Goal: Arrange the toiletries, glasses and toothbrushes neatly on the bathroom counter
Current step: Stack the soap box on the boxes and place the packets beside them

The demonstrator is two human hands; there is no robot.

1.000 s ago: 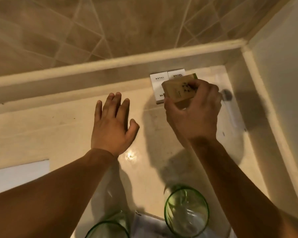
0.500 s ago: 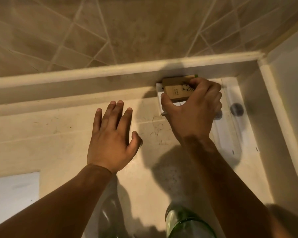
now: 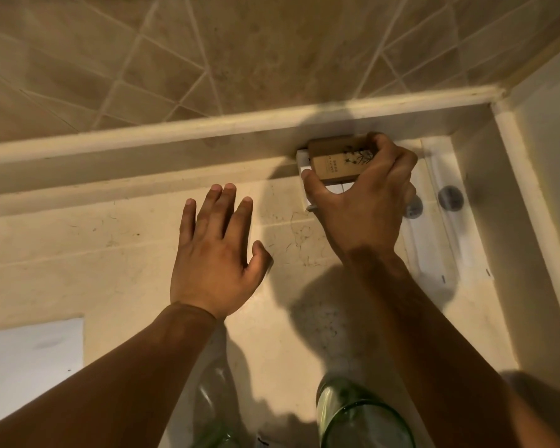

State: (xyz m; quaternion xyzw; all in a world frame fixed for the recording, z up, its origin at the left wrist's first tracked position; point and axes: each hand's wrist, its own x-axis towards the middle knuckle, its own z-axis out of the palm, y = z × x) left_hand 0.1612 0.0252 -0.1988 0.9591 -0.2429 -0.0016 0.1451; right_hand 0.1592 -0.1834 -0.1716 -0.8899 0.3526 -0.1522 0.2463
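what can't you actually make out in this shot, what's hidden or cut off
Head view, the only one:
- White boxes: mostly covered by the brown box and the right hand; their print is hidden.
- Brown box: its print is too small to read.
- Green glass: cut off by the bottom edge.
- Clear glass: partly behind the left forearm, faint.
- Wrapped packets by the side wall: contents blurred.

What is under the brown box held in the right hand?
White boxes lie beneath the brown box, against the back ledge. Only their left edge and a strip between thumb and fingers show; the right hand and the brown box cover the rest.
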